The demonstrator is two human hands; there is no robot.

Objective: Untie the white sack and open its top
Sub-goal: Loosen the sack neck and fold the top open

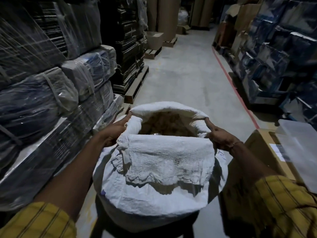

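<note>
Sack: white woven sack standing upright on the concrete floor of an aisle, directly below the camera; its top is open and the rim is rolled outward, the near edge folded down over the front.
Contents: brown, clumped material showing through the mouth; too dim to tell what it is.
Left hand: grips the left side of the rolled rim, fingers curled round the fabric.
Right hand: grips the right side of the rim, fingers curled, thumb lying along the edge.
Sleeves: yellow with dark stripes, pushed up both forearms.
Left of aisle: plastic-wrapped bundles stacked high, just beside the sack.
Right of aisle: a cardboard box beside the sack, with a clear plastic tub resting on it; blue wrapped goods behind.
Floor marking: a red line running along the right edge of the aisle.
Background: pallets and tall brown rolls at the far end.
</note>
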